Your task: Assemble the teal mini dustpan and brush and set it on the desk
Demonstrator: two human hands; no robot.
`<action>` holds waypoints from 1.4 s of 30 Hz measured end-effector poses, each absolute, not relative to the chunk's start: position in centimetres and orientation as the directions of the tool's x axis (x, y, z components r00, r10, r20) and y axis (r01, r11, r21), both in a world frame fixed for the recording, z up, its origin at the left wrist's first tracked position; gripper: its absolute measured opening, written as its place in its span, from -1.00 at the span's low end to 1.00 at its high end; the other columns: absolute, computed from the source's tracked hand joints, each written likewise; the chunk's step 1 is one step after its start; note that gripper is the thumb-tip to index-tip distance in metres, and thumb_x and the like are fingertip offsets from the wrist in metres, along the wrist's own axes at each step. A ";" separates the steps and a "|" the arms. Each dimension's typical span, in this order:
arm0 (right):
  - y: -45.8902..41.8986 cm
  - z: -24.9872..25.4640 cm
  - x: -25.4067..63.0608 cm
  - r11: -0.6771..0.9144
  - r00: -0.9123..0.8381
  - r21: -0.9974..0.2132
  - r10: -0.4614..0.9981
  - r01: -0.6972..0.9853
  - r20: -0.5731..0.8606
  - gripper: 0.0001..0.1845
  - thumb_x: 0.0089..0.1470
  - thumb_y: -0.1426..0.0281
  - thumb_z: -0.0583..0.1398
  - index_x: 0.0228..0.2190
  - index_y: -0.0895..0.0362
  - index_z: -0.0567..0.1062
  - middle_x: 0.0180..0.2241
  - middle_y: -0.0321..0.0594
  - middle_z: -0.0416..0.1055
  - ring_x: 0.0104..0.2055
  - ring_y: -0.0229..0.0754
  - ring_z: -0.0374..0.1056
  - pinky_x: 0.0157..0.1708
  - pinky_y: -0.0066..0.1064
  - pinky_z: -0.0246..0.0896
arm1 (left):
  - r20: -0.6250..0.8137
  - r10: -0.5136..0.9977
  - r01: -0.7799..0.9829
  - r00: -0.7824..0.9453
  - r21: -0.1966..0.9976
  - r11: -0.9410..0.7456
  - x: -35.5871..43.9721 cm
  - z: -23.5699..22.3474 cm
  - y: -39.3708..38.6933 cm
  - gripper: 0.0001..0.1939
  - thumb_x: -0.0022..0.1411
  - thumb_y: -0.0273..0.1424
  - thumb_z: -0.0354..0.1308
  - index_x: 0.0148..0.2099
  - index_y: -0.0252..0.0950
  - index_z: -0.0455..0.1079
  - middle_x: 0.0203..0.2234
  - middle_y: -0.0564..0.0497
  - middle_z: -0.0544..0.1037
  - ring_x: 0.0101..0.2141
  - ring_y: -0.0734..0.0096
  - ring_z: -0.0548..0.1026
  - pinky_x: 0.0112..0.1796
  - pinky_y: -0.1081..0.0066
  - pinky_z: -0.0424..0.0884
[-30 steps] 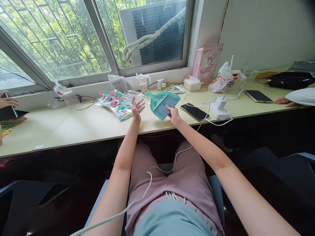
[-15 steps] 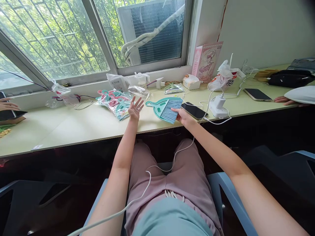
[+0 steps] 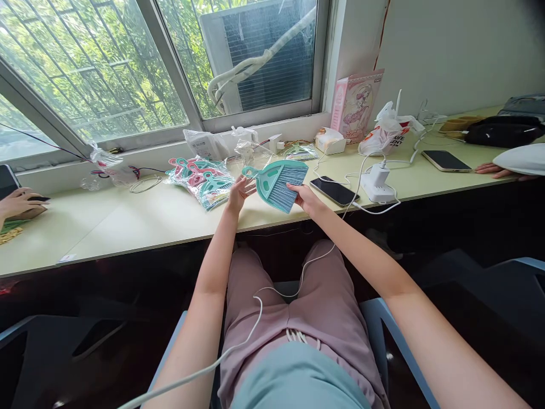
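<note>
A turquoise mini dustpan and brush set (image 3: 272, 183), with blue-grey bristles facing me, is held tilted just above the table's front part. My right hand (image 3: 308, 200) pinches its bristle end, thumb on the front and the other fingers behind. At the handle end, my left hand (image 3: 239, 193) is closed around the looped handle, its fingers partly hidden behind it. Left of that hand lies a clear bag of pink and turquoise dustpan sets (image 3: 200, 177). Crumpled clear plastic (image 3: 254, 152) sits behind the held set.
A black phone (image 3: 335, 191) and a white charger block (image 3: 377, 184) with cables stand to the right. Behind are a tissue box (image 3: 330, 141) and a pink box (image 3: 356, 108). Other people's hands rest at the far left (image 3: 19, 203) and far right (image 3: 489, 169). A white cable crosses my lap.
My left hand, open with fingers spread before, has come to the handle and closed on it. The set has moved slightly left with my right hand. The clear plastic behind has shifted.
</note>
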State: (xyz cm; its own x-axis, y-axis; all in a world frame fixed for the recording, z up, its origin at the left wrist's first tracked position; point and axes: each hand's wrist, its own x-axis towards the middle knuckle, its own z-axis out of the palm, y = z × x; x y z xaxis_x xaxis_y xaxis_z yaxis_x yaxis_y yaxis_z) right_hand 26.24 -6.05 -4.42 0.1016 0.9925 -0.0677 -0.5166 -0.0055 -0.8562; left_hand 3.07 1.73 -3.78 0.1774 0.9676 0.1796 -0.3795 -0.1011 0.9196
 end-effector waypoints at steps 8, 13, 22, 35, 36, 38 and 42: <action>-5.2 -4.0 23.8 0.091 0.186 -0.832 0.983 -0.547 -0.014 -0.87 0.14 0.51 0.35 -0.26 0.12 0.53 -0.18 -0.24 0.61 -0.07 -0.15 0.54 0.06 -0.23 0.53 | 0.195 0.925 -0.306 0.325 0.948 -0.093 3.3 -3.7 1.1 -0.45 0.26 -0.35 0.30 0.29 -0.21 0.41 -0.03 -0.10 0.66 -0.07 0.18 0.66 0.06 0.19 0.55; -4.4 -3.4 23.5 0.150 0.232 -0.835 0.972 -0.529 0.028 -0.80 0.10 0.48 0.38 -0.24 0.09 0.51 -0.12 -0.25 0.61 0.00 -0.13 0.52 0.09 -0.20 0.51 | 0.079 0.891 -0.217 0.447 0.976 0.022 3.5 -4.0 0.8 -0.49 0.22 -0.42 0.36 0.21 -0.28 0.47 -0.08 -0.16 0.67 -0.11 0.12 0.68 0.12 0.07 0.53; -4.1 -3.4 23.6 0.113 0.194 -0.845 0.981 -0.522 0.011 -0.79 0.08 0.48 0.41 -0.31 0.09 0.47 -0.16 -0.24 0.60 0.03 -0.11 0.52 0.10 -0.21 0.51 | 0.189 0.954 -0.485 0.234 0.873 -0.054 3.4 -3.5 1.0 -0.47 0.40 -0.25 0.19 0.37 -0.09 0.30 0.19 -0.13 0.52 0.20 0.12 0.50 0.13 0.16 0.50; -3.5 -2.9 22.2 0.139 0.115 -0.875 0.989 -0.464 0.095 -0.80 0.01 0.53 0.42 -0.32 0.12 0.54 -0.21 -0.20 0.64 0.05 -0.04 0.52 0.15 -0.12 0.45 | 0.070 0.924 -0.279 0.376 0.959 0.041 3.9 -4.1 0.1 -0.28 0.22 -0.61 0.30 0.39 -0.24 0.29 -0.03 -0.15 0.65 -0.02 0.08 0.63 0.09 0.12 0.57; -3.6 -2.9 22.2 0.142 0.138 -0.869 0.987 -0.475 0.086 -0.81 0.03 0.53 0.40 -0.31 0.12 0.53 -0.20 -0.21 0.64 0.05 -0.06 0.52 0.14 -0.14 0.46 | 0.059 0.913 -0.254 0.402 0.966 0.049 3.8 -4.2 0.3 -0.27 0.20 -0.61 0.32 0.38 -0.21 0.29 -0.04 -0.14 0.65 -0.05 0.09 0.64 0.06 0.09 0.58; -3.7 -2.9 22.1 0.144 0.182 -0.859 0.982 -0.492 0.060 -0.84 0.09 0.53 0.36 -0.30 0.11 0.52 -0.19 -0.23 0.63 0.03 -0.10 0.52 0.10 -0.20 0.48 | 0.046 0.891 -0.216 0.452 0.974 0.060 3.8 -4.4 0.6 -0.30 0.20 -0.59 0.33 0.36 -0.17 0.32 -0.04 -0.13 0.65 -0.09 0.08 0.65 0.04 0.03 0.58; -3.8 -3.1 21.5 0.163 0.221 -0.829 0.974 -0.534 0.050 -0.87 0.14 0.51 0.33 -0.27 0.10 0.51 -0.13 -0.23 0.61 0.04 -0.16 0.51 0.09 -0.29 0.49 | 0.056 0.883 -0.274 0.467 0.958 0.084 3.9 -4.3 0.9 -0.61 0.41 -0.34 0.18 0.24 -0.25 0.44 0.03 -0.20 0.62 0.06 -0.01 0.59 0.14 -0.04 0.50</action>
